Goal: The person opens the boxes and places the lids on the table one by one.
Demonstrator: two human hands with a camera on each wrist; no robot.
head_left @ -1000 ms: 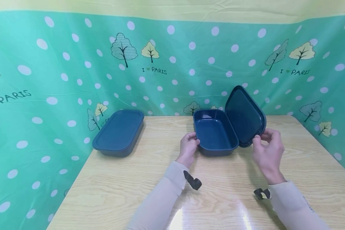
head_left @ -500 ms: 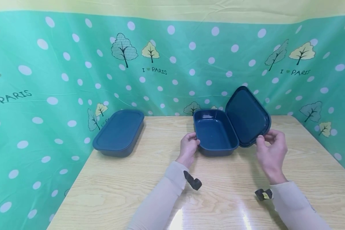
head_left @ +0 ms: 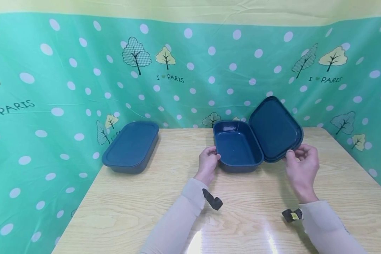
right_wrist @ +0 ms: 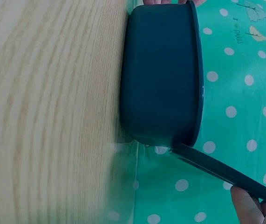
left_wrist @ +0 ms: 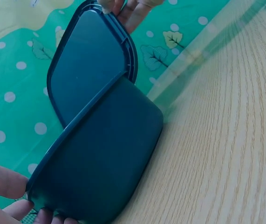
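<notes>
"Where does the open box (head_left: 239, 169) sit?"
"On the counter (head_left: 241, 218), right of centre toward the far edge, upright, its inside facing up."
"And the left hand (head_left: 207, 163)?"
"Gripping the box at its near left corner, thumb at the rim, fingers against the outer wall."
"What has the right hand (head_left: 302, 168) got?"
"The dark blue lid (head_left: 274, 128), pinched at its near right corner. The lid tilts up to the right, its lower edge at the box's right rim."
"Anything else there?"
"A lidded box (head_left: 131, 146) at the counter's far left, well apart, and a green dotted cloth (head_left: 206, 95) behind."
</notes>
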